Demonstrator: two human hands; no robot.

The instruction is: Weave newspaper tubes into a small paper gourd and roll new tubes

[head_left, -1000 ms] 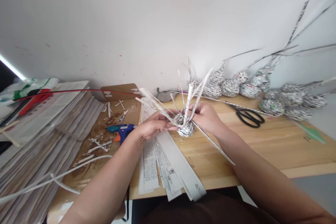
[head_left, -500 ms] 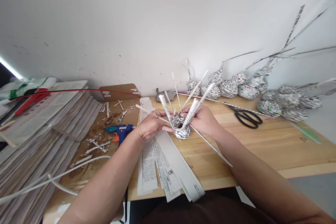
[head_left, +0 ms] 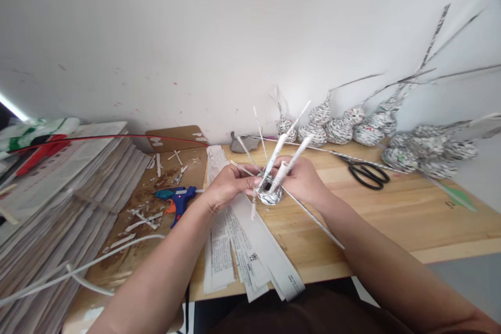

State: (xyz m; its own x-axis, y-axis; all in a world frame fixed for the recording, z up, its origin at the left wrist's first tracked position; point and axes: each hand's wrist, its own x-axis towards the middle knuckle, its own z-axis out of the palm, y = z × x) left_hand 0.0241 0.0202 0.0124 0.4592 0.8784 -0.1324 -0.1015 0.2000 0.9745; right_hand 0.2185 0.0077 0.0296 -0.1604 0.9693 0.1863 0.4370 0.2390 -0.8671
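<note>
Between my hands is a small woven paper basket (head_left: 270, 198) of rolled newspaper, with several paper tubes standing up from its rim. My left hand (head_left: 236, 182) is closed at its left side, thumb pressed on a paper tube (head_left: 270, 163) near the rim. Around the right side of the weave, my right hand (head_left: 296, 171) is closed too, its fingertips partly hidden behind upright tubes. A thin paper strand (head_left: 313, 217) slants down to the right from under my right hand. A short tube end (head_left: 253, 209) points down below my left thumb.
Flat newspaper strips (head_left: 250, 240) lie under my left hand. A blue glue gun (head_left: 180, 199) and paper scraps are on the left, beside a tall newspaper stack (head_left: 94, 193). Black scissors (head_left: 368, 173) lie right. Several woven paper gourds (head_left: 340, 130) line the wall.
My left thumb has come over the rim onto a tube. The left upright tube has tilted to the right, and a tube end now points down by my left thumb.
</note>
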